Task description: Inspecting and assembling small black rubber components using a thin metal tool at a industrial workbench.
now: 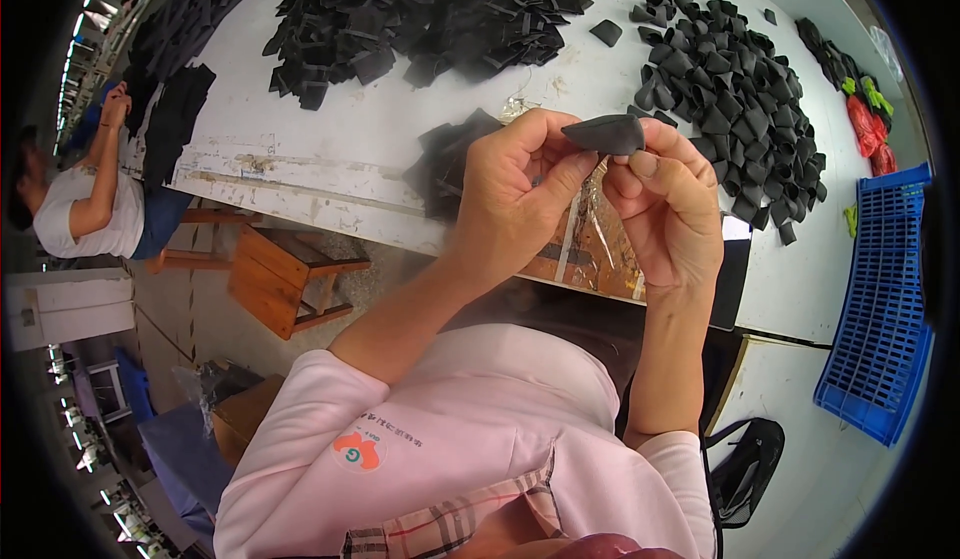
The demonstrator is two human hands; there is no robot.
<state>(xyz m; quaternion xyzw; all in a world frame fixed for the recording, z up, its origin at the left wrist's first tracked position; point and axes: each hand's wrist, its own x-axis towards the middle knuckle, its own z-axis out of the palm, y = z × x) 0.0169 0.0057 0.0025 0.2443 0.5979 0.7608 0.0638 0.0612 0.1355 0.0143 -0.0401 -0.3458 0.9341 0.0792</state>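
Note:
Between my two hands, above the near edge of the white table, is a small black cone-shaped fabric piece. My left hand pinches its left, pointed side between thumb and fingers. At the wider right end, my right hand grips it with thumb and fingertips. Just beyond my left hand lies a small stack of flat black fabric pieces, partly hidden by that hand. To the right spreads a heap of similar formed black pieces.
Large piles of flat black pieces cover the far side of the white table. At right stands a blue plastic crate; a black bag lies below it. A wooden stool stands at left, near another person working.

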